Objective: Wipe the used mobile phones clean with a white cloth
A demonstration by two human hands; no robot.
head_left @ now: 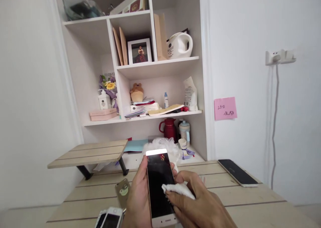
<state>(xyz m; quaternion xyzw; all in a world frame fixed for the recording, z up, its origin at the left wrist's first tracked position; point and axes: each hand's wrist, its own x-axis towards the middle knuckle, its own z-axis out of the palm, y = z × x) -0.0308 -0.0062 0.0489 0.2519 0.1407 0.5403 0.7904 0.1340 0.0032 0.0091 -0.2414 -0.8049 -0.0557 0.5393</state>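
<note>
A white-framed phone (159,184) with a dark screen is held upright in my left hand (139,198), whose fingers wrap round its edges. My right hand (200,201) pinches a crumpled white cloth or tissue (179,188) against the lower right part of the screen. Left of my left hand, a gold phone or case (122,191) with a green and white figure lies on the wooden table (82,201). Closer to the front edge is a small white phone (112,218), overlapping another one.
Another dark-screened phone (237,172) lies on the table at the right. A raised wooden stand (90,153) is at the left. Behind are a clear plastic bag (165,144), a red jug (170,129), a small cup (182,143) and white shelves (157,65).
</note>
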